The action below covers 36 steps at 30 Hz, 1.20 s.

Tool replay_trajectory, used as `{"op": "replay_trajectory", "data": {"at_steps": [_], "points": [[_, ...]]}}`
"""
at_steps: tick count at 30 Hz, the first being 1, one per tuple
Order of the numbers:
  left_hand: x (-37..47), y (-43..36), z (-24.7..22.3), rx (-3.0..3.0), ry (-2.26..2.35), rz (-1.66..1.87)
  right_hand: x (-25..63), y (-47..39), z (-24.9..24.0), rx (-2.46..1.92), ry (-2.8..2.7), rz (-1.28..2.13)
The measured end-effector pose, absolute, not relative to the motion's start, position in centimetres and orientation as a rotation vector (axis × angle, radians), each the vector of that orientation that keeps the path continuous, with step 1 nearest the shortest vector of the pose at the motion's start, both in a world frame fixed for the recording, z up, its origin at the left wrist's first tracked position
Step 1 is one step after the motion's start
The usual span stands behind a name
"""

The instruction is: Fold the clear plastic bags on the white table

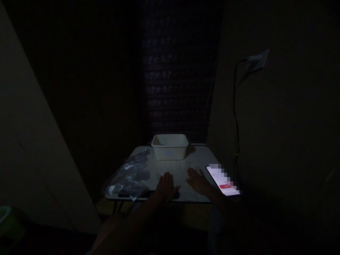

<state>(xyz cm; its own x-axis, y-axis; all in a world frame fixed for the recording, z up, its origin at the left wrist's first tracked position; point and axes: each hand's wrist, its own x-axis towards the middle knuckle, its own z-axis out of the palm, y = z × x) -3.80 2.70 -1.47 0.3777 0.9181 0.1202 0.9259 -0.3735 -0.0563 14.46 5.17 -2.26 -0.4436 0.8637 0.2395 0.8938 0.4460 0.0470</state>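
Observation:
My left hand (pixel 166 186) lies palm down near the front edge of the small white table (pixel 164 170), fingers apart, beside a dark flat bar (pixel 148 194). To its right, my right hand (pixel 197 180) also rests flat with its fingers spread. Neither hand holds anything. Clear plastic bags (pixel 130 175) lie crumpled at the left of the table, partly over the bar. Several small transparent pieces, hard to make out in the dim light, lie around my fingertips. A white tub (pixel 170 151) with dark handles stands at the back; its contents are unclear.
A lit phone (pixel 224 184) lies at the table's right edge. On the right wall a black cord (pixel 234 106) hangs from a plug at a socket (pixel 259 62). Behind the table is a dark blind (pixel 175 88). A greenish bin (pixel 9 221) stands at the lower left.

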Motion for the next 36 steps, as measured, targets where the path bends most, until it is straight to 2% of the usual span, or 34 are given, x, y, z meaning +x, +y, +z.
{"op": "replay_trajectory", "data": {"at_steps": [7,12,20,29,36], "points": [[-3.4,2.6,-1.3,-2.561,-1.593,-0.144,14.0,5.1,-2.0,-1.537,-2.457,-0.303],[-2.8,2.4,-1.0,-2.546,-1.589,-0.178,13.1,4.3,-2.0,-1.476,-2.547,-0.223],[-7.8,5.4,2.3,-2.165,-2.255,-0.371,13.3,4.5,-0.4,-1.519,-2.537,-0.152],[-8.1,7.3,1.5,-2.256,-2.300,-0.418,9.5,1.3,0.7,-1.073,-2.743,-0.154],[-8.5,7.2,1.7,-2.167,-2.383,-0.454,9.1,0.1,0.8,-0.995,-2.781,-0.121]]}}
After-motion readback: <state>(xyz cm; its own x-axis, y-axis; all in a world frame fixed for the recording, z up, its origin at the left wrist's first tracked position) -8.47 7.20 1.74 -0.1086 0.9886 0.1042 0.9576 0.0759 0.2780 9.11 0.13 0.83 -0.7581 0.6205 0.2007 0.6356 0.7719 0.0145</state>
